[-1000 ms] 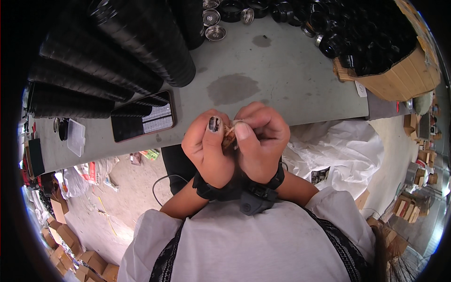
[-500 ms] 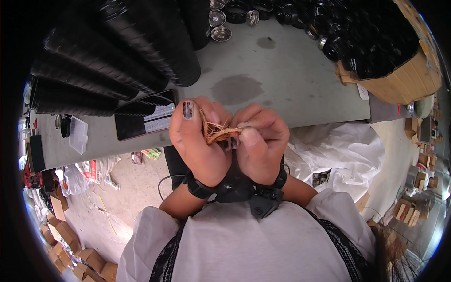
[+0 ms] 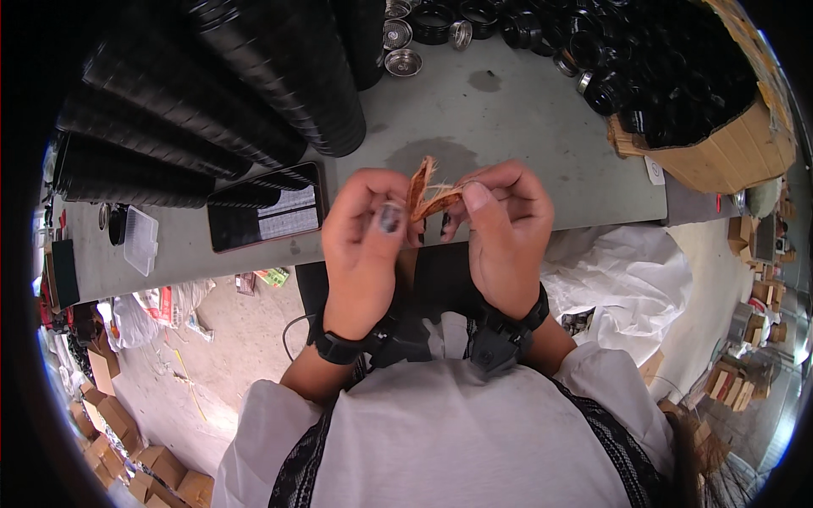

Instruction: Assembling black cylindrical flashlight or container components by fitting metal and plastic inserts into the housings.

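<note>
A split, fibrous reddish-brown husk (image 3: 438, 205), like that of an areca nut, is spread in a V between my hands, with pale fibres sticking out. My right hand (image 3: 508, 233) pinches its right end between thumb and finger. My left hand (image 3: 362, 233) is closed at the husk's left half; its thumb is slightly blurred, and the fingers behind are partly hidden. Both hands are just above the near edge of the grey table (image 3: 542, 161). Left of them on the table lies a phone (image 3: 246, 224) with its screen lit.
Tall stacks of black rings (image 3: 271, 76) stand at the back left. A cardboard box (image 3: 720, 152) heaped with black round parts is on the right. Small metal cups (image 3: 403, 63) sit at the back, a clear plastic case (image 3: 141, 241) at left. White sheeting (image 3: 622, 279) hangs below the table's right side.
My hands have drawn apart, the right one moving rightward. The husk has opened from a folded piece into a wider V, and more of it shows.
</note>
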A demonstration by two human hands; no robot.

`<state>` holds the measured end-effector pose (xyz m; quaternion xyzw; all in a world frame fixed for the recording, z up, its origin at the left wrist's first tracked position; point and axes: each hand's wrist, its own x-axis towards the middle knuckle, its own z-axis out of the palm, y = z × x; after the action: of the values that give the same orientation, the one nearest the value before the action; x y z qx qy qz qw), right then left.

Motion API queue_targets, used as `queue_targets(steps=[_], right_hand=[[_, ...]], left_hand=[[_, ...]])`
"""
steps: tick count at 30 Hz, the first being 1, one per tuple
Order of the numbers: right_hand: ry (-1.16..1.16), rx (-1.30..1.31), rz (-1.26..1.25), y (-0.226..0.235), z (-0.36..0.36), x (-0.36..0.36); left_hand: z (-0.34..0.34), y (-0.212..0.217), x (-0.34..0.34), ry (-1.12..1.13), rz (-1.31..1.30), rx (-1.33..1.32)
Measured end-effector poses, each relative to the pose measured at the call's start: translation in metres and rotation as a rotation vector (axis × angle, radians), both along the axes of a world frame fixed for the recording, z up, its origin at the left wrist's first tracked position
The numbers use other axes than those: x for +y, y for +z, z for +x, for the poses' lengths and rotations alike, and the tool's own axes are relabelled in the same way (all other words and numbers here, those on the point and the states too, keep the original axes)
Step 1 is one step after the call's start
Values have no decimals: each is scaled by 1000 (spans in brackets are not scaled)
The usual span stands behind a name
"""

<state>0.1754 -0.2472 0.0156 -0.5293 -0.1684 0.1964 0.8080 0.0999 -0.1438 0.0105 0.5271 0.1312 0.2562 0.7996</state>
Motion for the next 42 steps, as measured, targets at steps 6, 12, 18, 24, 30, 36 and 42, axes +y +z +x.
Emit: queue_targets(steps=[6,12,18,24,30,36,42], right_hand=[[18,40,-8,-1,3,-4],[0,-716,-312,-3,17,-15],[-51,-886,-404,-7,22,-25],[-71,-874,-470,-9,28,-46],[-125,-824,-479,-5,31,-73],[-177,-323,-458,-17,31,-148],[-153,-404,-1301,-28,43,-199]], left_hand=[[-4,-4,2,-110,73,75],[-4,-10,6,-73,190,140],[2,-11,3,-86,333,172],[18,-4,-8,-174,408,189],[36,-13,-27,-279,278,205],[38,-20,-35,-404,238,269],[44,-22,-44,-356,439,270]])
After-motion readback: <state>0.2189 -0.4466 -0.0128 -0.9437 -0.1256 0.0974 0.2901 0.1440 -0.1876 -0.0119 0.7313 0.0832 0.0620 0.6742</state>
